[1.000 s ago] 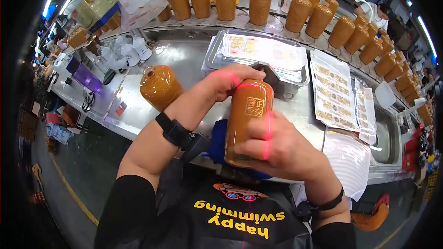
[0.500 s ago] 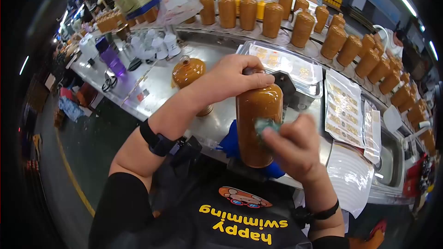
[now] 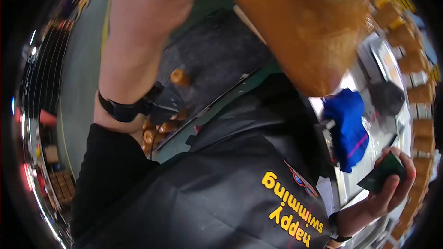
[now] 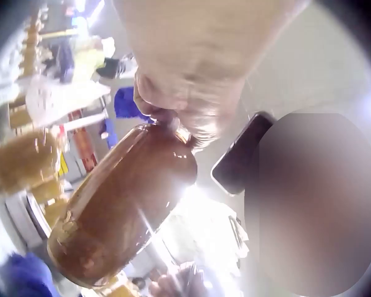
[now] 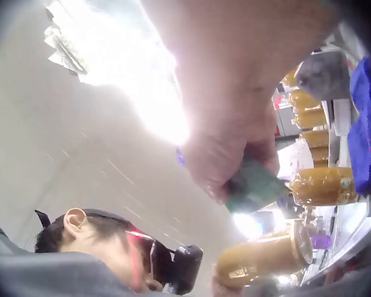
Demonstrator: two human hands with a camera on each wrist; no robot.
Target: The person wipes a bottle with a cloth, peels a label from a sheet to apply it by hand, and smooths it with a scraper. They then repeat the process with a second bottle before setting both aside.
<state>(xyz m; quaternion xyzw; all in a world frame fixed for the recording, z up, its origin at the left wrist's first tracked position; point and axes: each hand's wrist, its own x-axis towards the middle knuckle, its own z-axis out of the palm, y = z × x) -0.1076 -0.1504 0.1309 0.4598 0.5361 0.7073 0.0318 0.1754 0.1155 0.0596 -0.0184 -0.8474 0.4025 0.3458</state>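
Note:
A glossy brown bottle hangs large and tilted before the head camera, clear of the blue cloth. In the left wrist view my left hand grips the bottle by its neck; the head view shows only that forearm. Away from the bottle, at the lower right of the head view, my right hand pinches a folded green pad. The right wrist view also shows the pad between my right hand's fingers, above the raised bottle.
A blue cloth lies at the metal table's near edge, with a dark grey block beyond it. Rows of brown bottles line the far side. Low at the left, a few small bottles stand by a dark surface.
My left hand has lifted the bottle off the blue cloth, up close to the head camera. My right hand has drawn away from its side with the green pad. The head view has swung round.

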